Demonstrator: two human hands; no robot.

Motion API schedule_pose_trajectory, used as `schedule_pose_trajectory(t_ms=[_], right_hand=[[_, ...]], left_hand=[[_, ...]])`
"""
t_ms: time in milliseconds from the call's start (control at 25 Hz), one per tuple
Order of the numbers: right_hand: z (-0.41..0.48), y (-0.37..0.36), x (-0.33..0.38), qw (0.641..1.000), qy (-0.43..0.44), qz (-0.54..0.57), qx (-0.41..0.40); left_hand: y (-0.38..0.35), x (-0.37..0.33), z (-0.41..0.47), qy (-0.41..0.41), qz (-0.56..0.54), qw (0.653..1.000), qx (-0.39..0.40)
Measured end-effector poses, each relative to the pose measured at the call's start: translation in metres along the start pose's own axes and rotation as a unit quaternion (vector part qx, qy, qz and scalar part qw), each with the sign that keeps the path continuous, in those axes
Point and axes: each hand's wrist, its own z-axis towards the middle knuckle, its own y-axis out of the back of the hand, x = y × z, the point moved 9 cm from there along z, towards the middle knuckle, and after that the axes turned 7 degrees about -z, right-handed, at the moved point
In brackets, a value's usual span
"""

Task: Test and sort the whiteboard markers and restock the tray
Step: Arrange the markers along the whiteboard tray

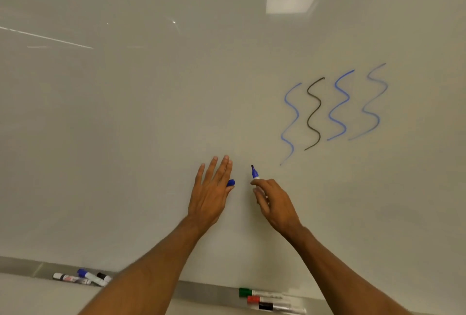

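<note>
The right hand [274, 203] gripped an uncapped blue marker [254, 172] by its barrel, tip up and just off the whiteboard [151, 113]. Beside it, apart, the left hand [210, 193] was raised with straight fingers, its thumb pinching the blue cap [231, 182] against the side of the hand.

Up and to the right, four wavy lines stood side by side on the board: a blue line [291, 123], a black line [314, 113], a stronger blue one [339, 105] and a faint blue one [373, 103].

Along the board's lower edge ran the tray [201, 289]. At its left lay a loose cluster of three capped markers [92, 277], one blue and two black. Well to the right lay a green marker [259, 292], a red marker [267, 299] and a black marker [280, 306], close together and roughly parallel.
</note>
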Motion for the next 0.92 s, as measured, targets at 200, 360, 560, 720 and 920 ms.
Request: schedule_pose_trajectory(t_ms=[200, 360, 560, 720, 920], right_hand=[[0.065, 0.064, 0.020, 0.993, 0.021, 0.000, -0.115], [0.104, 0.101, 0.033, 0.981, 0.039, -0.056, -0.183], [0.124, 0.121, 0.031, 0.969, -0.004, 0.049, -0.242], [0.130, 0.125, 0.020, 0.955, -0.040, 0.075, -0.284], [0.136, 0.125, 0.008, 0.949, -0.053, 0.043, -0.308]], left_hand=[[0.053, 0.010, 0.081, -0.039, 0.004, 0.996, -0.085], [0.077, 0.024, 0.130, -0.026, 0.023, 0.993, -0.109], [0.079, 0.038, 0.162, -0.013, 0.003, 0.991, -0.130], [0.068, 0.045, 0.166, -0.026, -0.002, 0.987, -0.156], [0.063, 0.047, 0.167, -0.046, -0.019, 0.983, -0.176]])
